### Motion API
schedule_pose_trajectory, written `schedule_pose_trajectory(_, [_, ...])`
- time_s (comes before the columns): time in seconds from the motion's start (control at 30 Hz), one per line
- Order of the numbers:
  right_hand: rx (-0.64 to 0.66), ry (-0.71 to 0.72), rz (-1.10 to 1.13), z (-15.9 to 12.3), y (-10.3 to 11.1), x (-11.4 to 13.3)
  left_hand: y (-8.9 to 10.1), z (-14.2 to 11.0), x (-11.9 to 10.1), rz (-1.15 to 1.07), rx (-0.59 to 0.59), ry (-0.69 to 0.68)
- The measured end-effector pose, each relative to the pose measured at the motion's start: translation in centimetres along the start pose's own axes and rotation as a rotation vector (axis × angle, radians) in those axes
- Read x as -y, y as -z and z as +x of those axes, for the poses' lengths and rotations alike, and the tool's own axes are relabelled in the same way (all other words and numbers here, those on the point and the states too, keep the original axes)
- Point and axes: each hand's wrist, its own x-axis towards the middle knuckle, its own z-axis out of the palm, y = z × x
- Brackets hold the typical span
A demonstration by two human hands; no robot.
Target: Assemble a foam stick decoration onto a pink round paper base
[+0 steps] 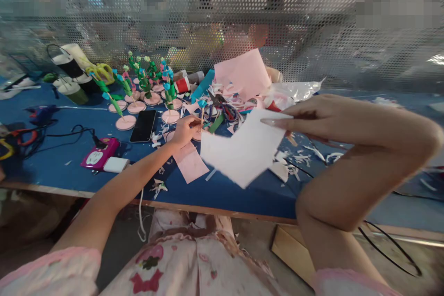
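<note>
My right hand (312,118) is raised close to the camera and pinches a pale pink sheet of paper (243,150) by its upper right corner; the sheet hangs above the blue table (62,148). My left hand (185,130) reaches out over the table and its fingers are closed round a thin wooden stick (202,115) with a small blue paper piece at its top, standing on a pink round base. A smaller pink paper piece (190,163) lies flat just below that hand.
Several finished paper flowers on pink round bases (138,88) stand at the back left. A black phone (143,126), a magenta device (100,152) with cable, scissors (225,108), tape rolls, cups and paper scraps lie about. A perforated metal screen (312,32) closes the far side.
</note>
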Motion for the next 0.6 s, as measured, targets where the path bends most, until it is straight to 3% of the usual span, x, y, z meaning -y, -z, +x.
schedule_pose_trajectory(0.1, [-0.145, -0.068, -0.058, 0.01, 0.01, -0.02, -0.03, 0.0, 0.12, 0.003, -0.01, 0.002])
schedule_pose_trajectory(0.23, [-0.001, 0.012, 0.01, -0.08, -0.05, 0.01, -0.02, 0.0, 0.13, 0.022, -0.013, 0.001])
schedule_pose_trajectory(0.33, [-0.091, -0.108, -0.037, -0.03, -0.05, -0.03, 0.0, 0.0, 0.09, 0.038, -0.017, -0.016])
schedule_pose_trajectory(0.4, [-0.138, -0.104, -0.061, -0.03, 0.01, 0.03, 0.01, 0.0, 0.06, 0.043, -0.016, -0.016])
schedule_pose_trajectory(0.53, [0.014, 0.004, 0.015, -0.19, 0.09, 0.17, 0.02, 0.0, 0.03, 0.022, -0.001, -0.004])
schedule_pose_trajectory(0.6, [-0.048, -0.072, -0.017, -0.22, 0.01, 0.03, 0.02, 0.0, 0.04, 0.014, -0.002, -0.005])
